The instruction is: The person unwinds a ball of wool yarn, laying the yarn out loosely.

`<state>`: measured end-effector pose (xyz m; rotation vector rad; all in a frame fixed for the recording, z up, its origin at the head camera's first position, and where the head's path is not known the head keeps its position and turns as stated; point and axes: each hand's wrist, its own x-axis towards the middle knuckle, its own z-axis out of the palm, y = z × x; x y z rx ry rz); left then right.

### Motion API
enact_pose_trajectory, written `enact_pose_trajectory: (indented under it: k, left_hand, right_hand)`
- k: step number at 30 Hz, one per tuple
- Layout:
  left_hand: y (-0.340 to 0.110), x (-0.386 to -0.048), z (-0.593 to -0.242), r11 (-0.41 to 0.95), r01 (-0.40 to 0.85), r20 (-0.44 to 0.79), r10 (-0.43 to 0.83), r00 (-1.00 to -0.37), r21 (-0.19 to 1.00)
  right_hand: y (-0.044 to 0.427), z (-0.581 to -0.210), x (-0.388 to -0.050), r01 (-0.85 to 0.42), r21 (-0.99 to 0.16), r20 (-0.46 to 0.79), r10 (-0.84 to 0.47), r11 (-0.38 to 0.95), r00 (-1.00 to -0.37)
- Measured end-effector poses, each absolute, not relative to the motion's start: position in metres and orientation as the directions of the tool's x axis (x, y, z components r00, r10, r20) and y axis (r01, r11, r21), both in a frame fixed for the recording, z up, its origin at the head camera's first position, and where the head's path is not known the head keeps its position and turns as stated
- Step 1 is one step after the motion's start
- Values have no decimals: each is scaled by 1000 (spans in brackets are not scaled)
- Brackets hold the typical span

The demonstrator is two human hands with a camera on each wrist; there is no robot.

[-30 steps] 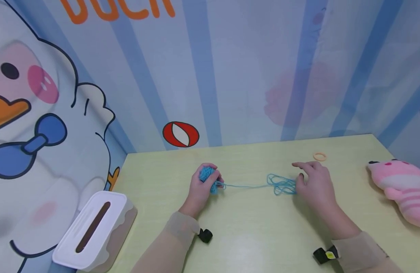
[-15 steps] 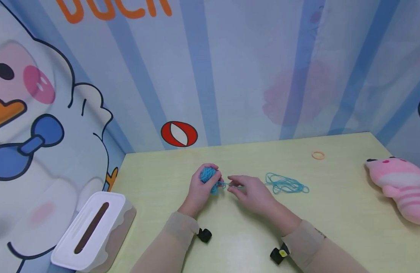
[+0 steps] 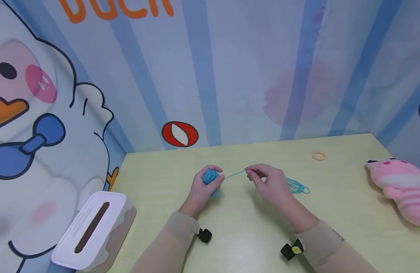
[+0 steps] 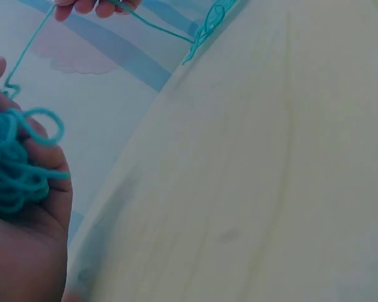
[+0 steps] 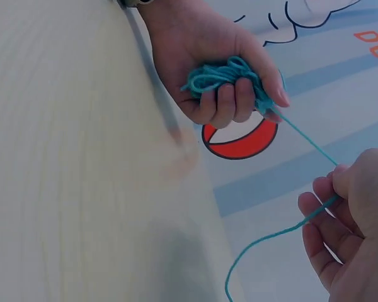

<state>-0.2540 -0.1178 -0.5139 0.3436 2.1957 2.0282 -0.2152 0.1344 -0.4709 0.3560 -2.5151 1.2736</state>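
A bundle of blue yarn (image 3: 210,176) lies in my left hand (image 3: 200,191), whose fingers curl round it; loops of it stick out in the left wrist view. From the bundle a single strand (image 5: 309,139) runs taut to my right hand (image 3: 269,182), which pinches it between thumb and forefinger, a short way to the right and above the table. Past the pinch the strand hangs slack in the right wrist view. A loose heap of the same yarn (image 3: 297,186) lies on the table, partly hidden behind the right hand.
An orange ring (image 3: 318,156) lies toward the table's back right. At the right edge rests a pink striped plush toy (image 3: 406,189). A white-lidded box with a slot (image 3: 111,216) stands at the front left. Behind the table (image 3: 244,235) hangs a printed curtain (image 3: 244,76).
My right hand first moved left from beside the loose yarn to the bundle, then drew back a little right and up with the strand pinched. The left hand stayed nearly still.
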Motion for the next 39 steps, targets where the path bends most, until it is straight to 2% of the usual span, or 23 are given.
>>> enact_pose_trajectory:
  k: [6,15,25,32,36,39]
  left_hand:
    - [-119,-250,-512,1,76,73,274,-959,997]
    - [-119,-255,-514,-44,37,47,270,-962,998]
    - [-119,-260,-516,47,40,32,159,-987,998]
    - [-118,-260,-516,-21,28,30,137,-990,999]
    - [-119,-259,-516,-30,19,24,147,-989,999]
    - [-119,-259,-516,-40,22,28,163,-986,999]
  right_hand:
    - [163,-470,-216,-334,-743,403,-10,580,-915]
    - [205,-473,-209,-251,-754,360,63,607,-931]
    - [253,-478,-201,-51,-719,200,136,693,-970]
    - [275,-485,-203,66,-644,69,143,762,-987]
    - [280,-489,-206,87,-574,-5,102,814,-995]
    - [277,-491,-206,53,-551,13,72,833,-997]
